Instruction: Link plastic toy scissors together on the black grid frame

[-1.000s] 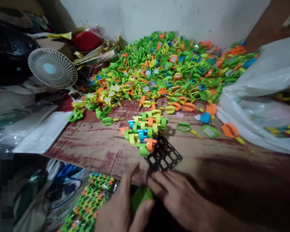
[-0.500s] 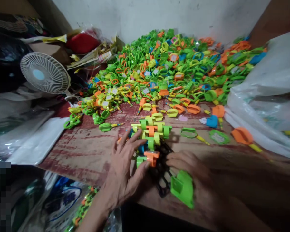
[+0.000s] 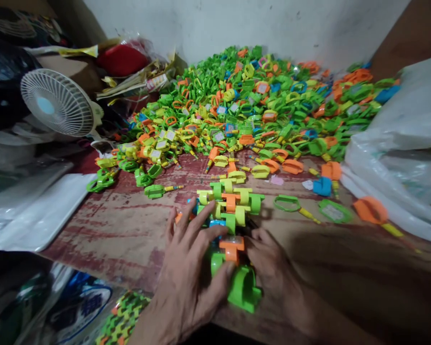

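Observation:
My left hand [image 3: 190, 268] lies spread over the near end of a cluster of green, yellow, orange and blue plastic pieces [image 3: 232, 203] set together on a worn board [image 3: 129, 225]. Its thumb presses beside a green plastic piece [image 3: 242, 287] at the cluster's near end. My right hand [image 3: 273, 268] grips that green piece from the right. The black grid under the cluster is almost fully hidden by my hands.
A big heap of loose coloured plastic pieces [image 3: 258, 100] fills the back of the board. A white table fan [image 3: 55, 103] stands at the left, a large clear plastic bag [image 3: 398, 158] at the right. More assembled strips [image 3: 120, 323] lie below the board's near edge.
Both hands came up from the near edge to the cluster. The right hand brought a green piece in and set it against the cluster's near end, covering the black grid.

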Tool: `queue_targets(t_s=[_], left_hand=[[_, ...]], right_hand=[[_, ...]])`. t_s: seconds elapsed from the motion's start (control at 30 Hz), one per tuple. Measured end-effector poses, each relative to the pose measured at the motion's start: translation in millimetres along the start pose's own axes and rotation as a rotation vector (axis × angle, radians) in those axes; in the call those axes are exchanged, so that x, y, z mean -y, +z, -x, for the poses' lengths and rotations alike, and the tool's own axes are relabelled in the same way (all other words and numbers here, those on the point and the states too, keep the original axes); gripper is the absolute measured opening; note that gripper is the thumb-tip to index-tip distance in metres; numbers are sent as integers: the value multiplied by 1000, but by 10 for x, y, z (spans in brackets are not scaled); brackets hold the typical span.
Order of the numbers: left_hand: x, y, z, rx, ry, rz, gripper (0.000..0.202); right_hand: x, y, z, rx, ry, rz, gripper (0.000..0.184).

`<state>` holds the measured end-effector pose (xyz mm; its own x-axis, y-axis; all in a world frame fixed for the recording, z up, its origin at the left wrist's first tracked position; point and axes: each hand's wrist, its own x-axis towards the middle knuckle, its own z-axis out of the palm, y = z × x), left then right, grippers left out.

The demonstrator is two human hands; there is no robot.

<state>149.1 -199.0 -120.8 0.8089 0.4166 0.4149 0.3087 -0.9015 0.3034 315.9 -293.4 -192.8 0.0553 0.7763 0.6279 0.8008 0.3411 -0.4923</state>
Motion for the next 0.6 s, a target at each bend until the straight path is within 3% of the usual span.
queue_targets(t_s=[0.1, 0.33, 0.47, 0.53, 0.6], left_hand=[[-30, -76, -46, 44, 32, -27, 27], [-105, -135, -140, -43, 34, -51, 21], [-106, -156, -146, -33, 39, -51, 23], [-105, -168, -150, -13, 54, -54, 25], [-103, -179, -156, 1, 63, -56, 26]], right_hand=[[5, -8, 39, 19, -48, 3, 13], [34, 20, -17, -78, -33, 24, 21], [105, -185, -40, 55, 61, 65, 18], [145, -308, -48, -6, 112, 120, 17], [174, -393, -74, -126, 75, 178, 15]])
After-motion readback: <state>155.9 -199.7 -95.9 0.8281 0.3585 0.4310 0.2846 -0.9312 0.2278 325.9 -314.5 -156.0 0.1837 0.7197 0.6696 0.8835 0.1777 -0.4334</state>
